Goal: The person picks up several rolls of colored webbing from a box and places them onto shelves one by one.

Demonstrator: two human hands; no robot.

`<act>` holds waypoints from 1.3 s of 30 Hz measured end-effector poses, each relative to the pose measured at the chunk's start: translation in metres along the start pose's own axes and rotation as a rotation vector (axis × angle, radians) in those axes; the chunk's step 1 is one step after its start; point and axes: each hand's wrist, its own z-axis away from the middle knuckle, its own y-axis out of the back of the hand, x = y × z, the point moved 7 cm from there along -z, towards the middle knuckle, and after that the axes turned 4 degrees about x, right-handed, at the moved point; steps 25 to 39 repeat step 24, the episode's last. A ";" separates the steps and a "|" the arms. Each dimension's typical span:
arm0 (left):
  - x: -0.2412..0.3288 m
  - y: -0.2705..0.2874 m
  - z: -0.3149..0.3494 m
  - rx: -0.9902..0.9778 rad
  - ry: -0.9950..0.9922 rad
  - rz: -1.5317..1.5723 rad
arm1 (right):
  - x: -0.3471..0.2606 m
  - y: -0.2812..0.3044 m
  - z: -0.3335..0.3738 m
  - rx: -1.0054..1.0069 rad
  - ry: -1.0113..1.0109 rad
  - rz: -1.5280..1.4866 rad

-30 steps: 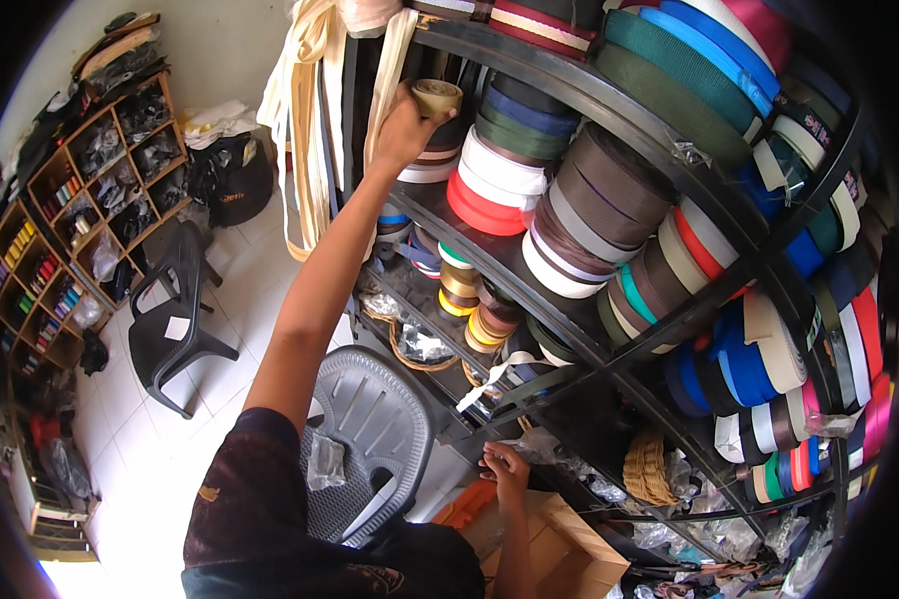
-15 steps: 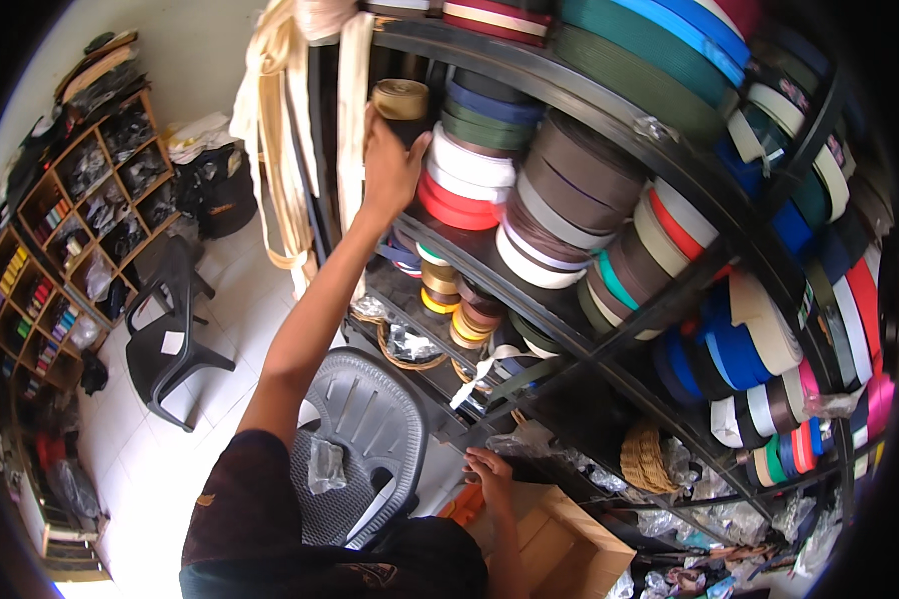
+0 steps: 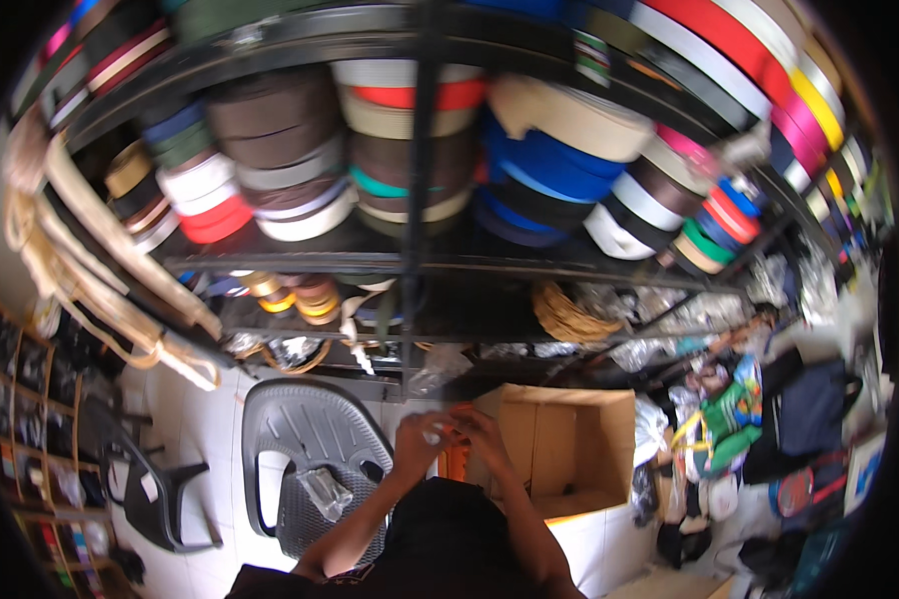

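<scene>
Low in front of my body, my left hand (image 3: 420, 446) and my right hand (image 3: 479, 441) are close together, with their fingertips meeting or nearly so. The left fingers look curled, with a small pale spot among them that I cannot make out. Motion smears the right fingers, so whether they hold anything does not show. Below and behind the hands shows part of an orange object (image 3: 455, 464). To their right stands an open cardboard box (image 3: 581, 449), and to their left a grey plastic chair (image 3: 310, 419) carries a crumpled clear plastic bag (image 3: 326, 492).
A black metal rack (image 3: 320, 262) spans the front, stacked with rolls of webbing (image 3: 559, 150) in many colours. Pale straps (image 3: 65, 270) hang at its left end. A wicker basket (image 3: 566, 314) sits on a lower shelf. Bags and a backpack (image 3: 814, 404) crowd the right; another chair (image 3: 155, 489) stands left.
My left hand has come down from the rolls on the upper left shelf to meet my right hand at the body. The view has swung right, showing more rack and bags.
</scene>
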 end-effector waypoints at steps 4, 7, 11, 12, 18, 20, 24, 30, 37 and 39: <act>-0.003 -0.064 0.043 -0.351 0.008 0.132 | 0.029 0.080 0.008 0.143 0.117 -0.136; 0.004 -0.071 0.043 -0.394 -0.094 -0.014 | -0.062 0.143 0.043 0.368 0.359 -0.015; 0.004 -0.082 0.038 -0.499 0.013 0.122 | -0.216 0.192 0.123 0.675 0.561 0.036; 0.012 -0.084 0.034 -0.497 0.004 0.125 | -0.250 0.203 0.144 0.687 0.707 0.134; 0.088 -0.071 -0.003 -0.381 -0.075 0.157 | -0.375 0.205 0.274 0.687 1.221 0.437; 0.161 -0.042 -0.030 -0.283 -0.231 0.100 | -0.400 0.207 0.317 0.592 1.522 0.577; 0.349 0.026 -0.044 0.052 -0.690 0.078 | -0.416 0.263 0.401 0.538 1.598 0.509; 0.349 0.026 -0.044 0.052 -0.690 0.078 | -0.416 0.263 0.401 0.538 1.598 0.509; 0.349 0.026 -0.044 0.052 -0.690 0.078 | -0.416 0.263 0.401 0.538 1.598 0.509; 0.349 0.026 -0.044 0.052 -0.690 0.078 | -0.416 0.263 0.401 0.538 1.598 0.509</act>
